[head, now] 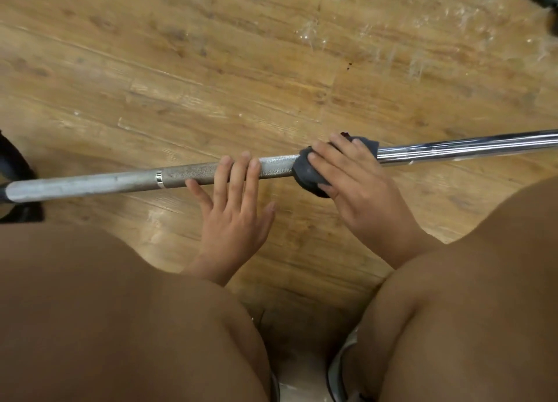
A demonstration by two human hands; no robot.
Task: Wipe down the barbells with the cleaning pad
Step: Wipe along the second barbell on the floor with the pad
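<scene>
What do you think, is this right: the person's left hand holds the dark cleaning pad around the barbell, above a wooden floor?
Not quite. In the head view it is the right hand that holds the dark cleaning pad around the barbell. The left hand only rests straight fingers on the knurled part. The wooden floor is correct.
</scene>
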